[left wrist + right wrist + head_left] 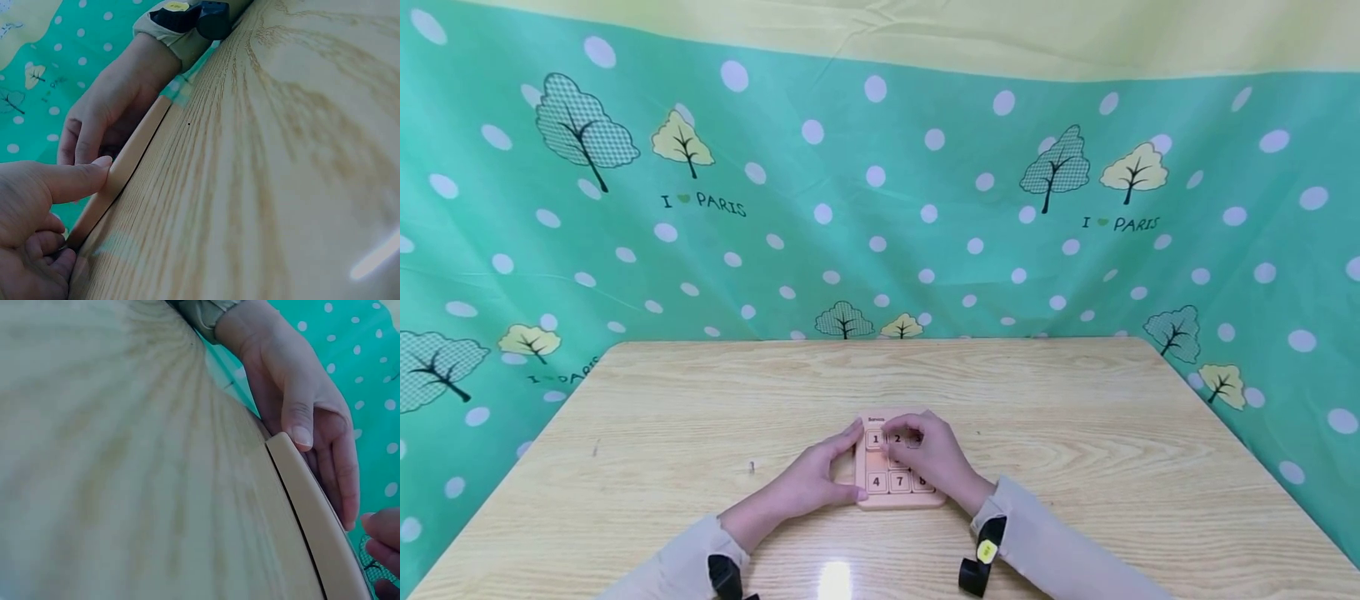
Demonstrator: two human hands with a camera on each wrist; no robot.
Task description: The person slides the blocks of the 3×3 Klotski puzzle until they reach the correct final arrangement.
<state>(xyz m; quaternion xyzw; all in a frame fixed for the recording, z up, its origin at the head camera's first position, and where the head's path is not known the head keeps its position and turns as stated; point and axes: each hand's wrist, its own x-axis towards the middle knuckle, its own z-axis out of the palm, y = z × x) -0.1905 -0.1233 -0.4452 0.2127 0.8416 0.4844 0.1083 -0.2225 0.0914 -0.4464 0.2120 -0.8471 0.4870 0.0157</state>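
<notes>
A peach-coloured number slide puzzle [901,502] lies flat on the wooden table, its numbered tiles facing up. Tiles 1, 2, 4 and 7 can be read; a bare slot shows under tile 1 [876,439]. My left hand [811,479] holds the frame by its left side, thumb at the near corner and fingers toward the far corner. Over the right part of the puzzle is my right hand [934,450], covering several tiles, with bent index finger and thumb close to the slot. In the right wrist view, the left hand [312,406] lies along the frame's side.
The light wooden table [700,400] reaches out around the puzzle. Behind it and at both sides hangs a green dotted cloth [880,208] printed with trees. Black straps with small devices sit on both sleeved wrists.
</notes>
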